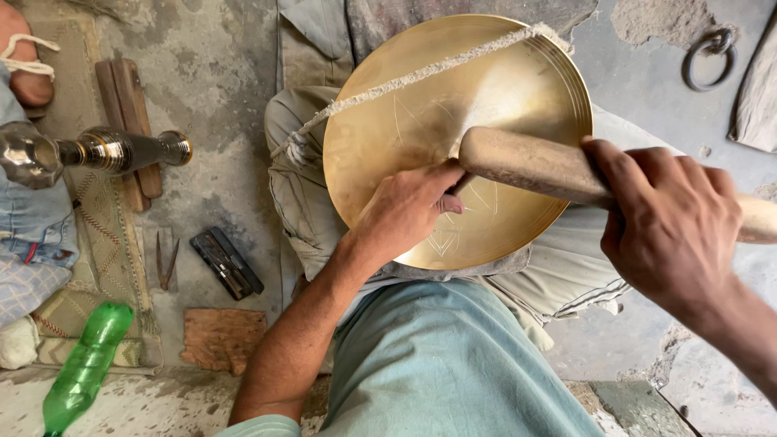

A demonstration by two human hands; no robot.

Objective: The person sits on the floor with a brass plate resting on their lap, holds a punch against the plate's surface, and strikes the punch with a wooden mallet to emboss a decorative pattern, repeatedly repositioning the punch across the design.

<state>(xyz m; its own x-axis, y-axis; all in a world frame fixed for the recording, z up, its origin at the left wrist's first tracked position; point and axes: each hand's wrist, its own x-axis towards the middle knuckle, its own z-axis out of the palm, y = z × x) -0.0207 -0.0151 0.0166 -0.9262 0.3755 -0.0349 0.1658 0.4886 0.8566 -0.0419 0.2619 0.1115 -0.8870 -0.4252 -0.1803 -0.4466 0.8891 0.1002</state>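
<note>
Right hand point(672, 231) grips mallet point(542, 166) over brass plate point(405, 121).

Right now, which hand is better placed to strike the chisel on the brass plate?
The right hand: it grips the wooden mallet raised over the brass plate. The left hand is busy, its fingers holding the chisel against the plate.

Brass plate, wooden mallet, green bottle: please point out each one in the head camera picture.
brass plate point(405, 129): head view, bare upper-left part of its face.
wooden mallet point(526, 166): head view, thick rounded head above the plate.
green bottle point(85, 368): head view, middle of its body, lower left on the floor.
</note>
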